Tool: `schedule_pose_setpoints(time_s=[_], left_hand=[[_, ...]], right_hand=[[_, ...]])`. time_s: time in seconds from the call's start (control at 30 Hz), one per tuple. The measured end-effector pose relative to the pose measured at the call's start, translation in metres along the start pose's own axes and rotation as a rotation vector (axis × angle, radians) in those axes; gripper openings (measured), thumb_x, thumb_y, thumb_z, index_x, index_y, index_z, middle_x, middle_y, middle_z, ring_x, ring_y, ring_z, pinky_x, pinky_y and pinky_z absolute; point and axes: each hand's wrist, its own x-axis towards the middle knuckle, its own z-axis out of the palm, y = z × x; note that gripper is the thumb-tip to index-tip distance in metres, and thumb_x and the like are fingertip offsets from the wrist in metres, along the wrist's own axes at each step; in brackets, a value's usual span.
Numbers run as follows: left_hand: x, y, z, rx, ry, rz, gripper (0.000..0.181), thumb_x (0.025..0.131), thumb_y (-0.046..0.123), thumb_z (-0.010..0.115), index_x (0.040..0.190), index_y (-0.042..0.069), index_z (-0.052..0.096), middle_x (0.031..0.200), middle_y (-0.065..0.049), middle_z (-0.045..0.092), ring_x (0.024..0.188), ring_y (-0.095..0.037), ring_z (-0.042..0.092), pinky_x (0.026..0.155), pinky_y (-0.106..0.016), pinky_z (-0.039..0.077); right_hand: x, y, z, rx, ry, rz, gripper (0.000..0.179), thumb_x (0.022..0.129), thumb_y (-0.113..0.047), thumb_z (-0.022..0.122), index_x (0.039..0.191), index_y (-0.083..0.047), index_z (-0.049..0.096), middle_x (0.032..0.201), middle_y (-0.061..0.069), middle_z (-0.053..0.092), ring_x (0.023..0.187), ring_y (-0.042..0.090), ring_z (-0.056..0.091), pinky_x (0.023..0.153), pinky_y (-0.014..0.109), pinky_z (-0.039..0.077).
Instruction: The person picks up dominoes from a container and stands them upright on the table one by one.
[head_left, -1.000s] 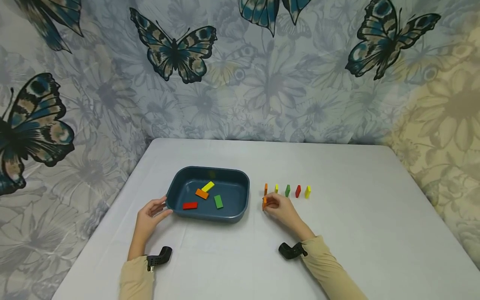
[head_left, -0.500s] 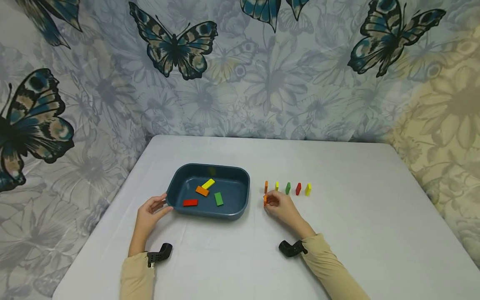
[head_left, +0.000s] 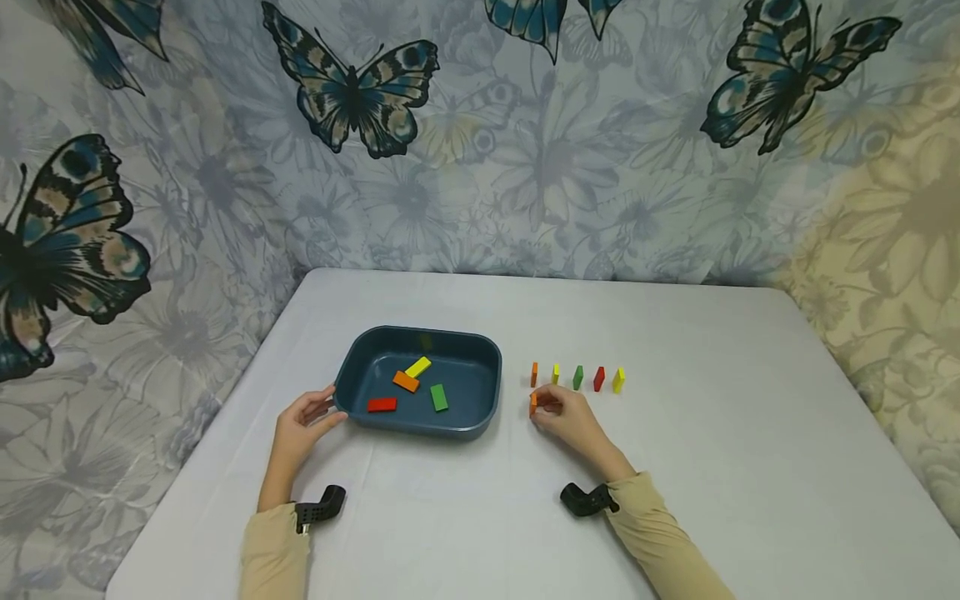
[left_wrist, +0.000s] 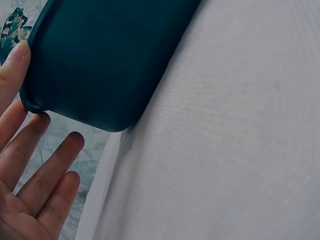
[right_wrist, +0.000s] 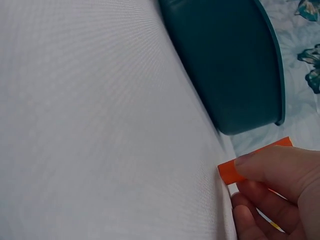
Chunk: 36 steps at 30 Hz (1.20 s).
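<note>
My right hand (head_left: 572, 423) pinches an orange domino block (head_left: 533, 403) upright between thumb and fingers, just in front of a row of standing blocks. In the right wrist view, the lower end of the orange domino block (right_wrist: 230, 171) is at or very near the white cloth; contact is hard to tell. At the left end of the dark blue tray (head_left: 423, 427), my left hand (head_left: 296, 433) touches the rim with thumb and fingertips, its fingers fairly straight. The left wrist view shows the thumb (left_wrist: 17, 57) against the tray corner and the lower fingers spread apart.
Behind the right hand stand orange (head_left: 534, 374), yellow (head_left: 556, 372), green (head_left: 577, 377), red (head_left: 599, 379) and yellow (head_left: 618, 381) blocks, spaced apart. Inside the tray lie yellow (head_left: 417, 367), orange (head_left: 406, 382), green (head_left: 438, 397) and red (head_left: 382, 404) blocks. White cloth (head_left: 450, 517) covers the table.
The head view has tilted slightly. Both hands keep almost the same places, the left at the tray and the right pinching the orange domino block.
</note>
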Motion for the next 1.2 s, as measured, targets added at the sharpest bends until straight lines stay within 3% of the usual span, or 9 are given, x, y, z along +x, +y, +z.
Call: schedule_pose_setpoints(time_s=[0.53,0.73,1.03,1.2], left_hand=[[-0.002,-0.003,-0.001,0.021,0.006,0.013,0.036,0.069,-0.006,0.073,0.102,-0.008,0.059,0.112,-0.006,0.060,0.090,-0.007,0.059,0.081,-0.022,0.047],[-0.001,-0.003,0.000,0.021,0.006,0.008,0.035,0.069,-0.005,0.074,0.101,-0.007,0.059,0.111,-0.006,0.060,0.091,-0.007,0.058,0.082,-0.022,0.047],[-0.001,-0.001,-0.001,0.023,0.007,0.001,0.037,0.069,-0.004,0.074,0.104,-0.007,0.059,0.113,-0.010,0.059,0.091,-0.007,0.058,0.081,-0.021,0.047],[0.001,0.000,-0.001,0.019,-0.002,0.001,0.037,0.070,-0.004,0.073,0.104,-0.009,0.058,0.114,-0.013,0.058,0.092,-0.007,0.058,0.082,-0.022,0.047]], right_hand=[[0.000,0.005,0.002,-0.022,-0.002,-0.008,0.025,0.071,0.005,0.072,0.093,0.002,0.060,0.088,0.008,0.061,0.079,0.020,0.057,0.070,0.029,0.052],[0.000,0.003,0.000,0.022,-0.015,0.032,0.028,0.073,0.002,0.072,0.098,0.004,0.059,0.092,0.009,0.060,0.083,0.022,0.057,0.075,0.030,0.051],[0.001,-0.014,-0.006,0.034,-0.054,0.056,0.040,0.075,-0.003,0.072,0.108,0.009,0.055,0.099,0.015,0.059,0.091,0.027,0.056,0.080,0.035,0.049],[0.008,-0.031,-0.011,0.039,-0.022,-0.015,0.041,0.074,-0.003,0.072,0.110,0.008,0.055,0.106,0.021,0.057,0.100,0.030,0.053,0.086,0.037,0.046]])
